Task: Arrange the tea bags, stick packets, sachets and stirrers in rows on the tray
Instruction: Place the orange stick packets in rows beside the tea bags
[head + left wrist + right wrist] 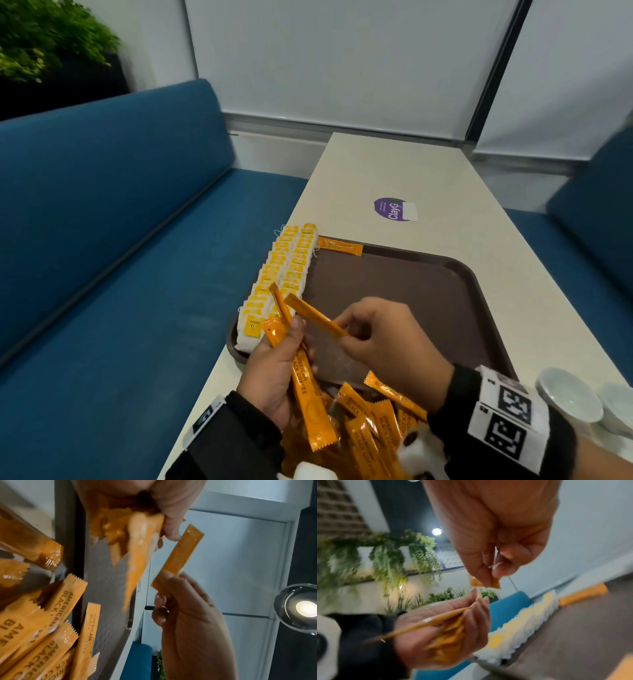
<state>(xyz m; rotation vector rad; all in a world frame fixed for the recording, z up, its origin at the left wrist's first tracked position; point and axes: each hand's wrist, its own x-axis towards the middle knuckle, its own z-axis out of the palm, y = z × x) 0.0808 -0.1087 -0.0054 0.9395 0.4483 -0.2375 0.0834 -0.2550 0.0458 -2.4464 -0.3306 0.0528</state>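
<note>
A long pale table (394, 171) runs away between blue benches. A brown tray (411, 284) lies across its near half, reaching the left edge. Beyond the tray, mid-table, sits a purple round sticker (390, 209). White dishes (570, 394) stand at the near right edge. Loose orange packets (373, 428) are heaped at the near edge.

The tray (445, 274) lies on the bench (394, 164). Two rows of tea bags (284, 270) lie along its left edge, one stick packet (339, 246) at the far edge, loose stick packets (370, 425) before its near edge.
</note>
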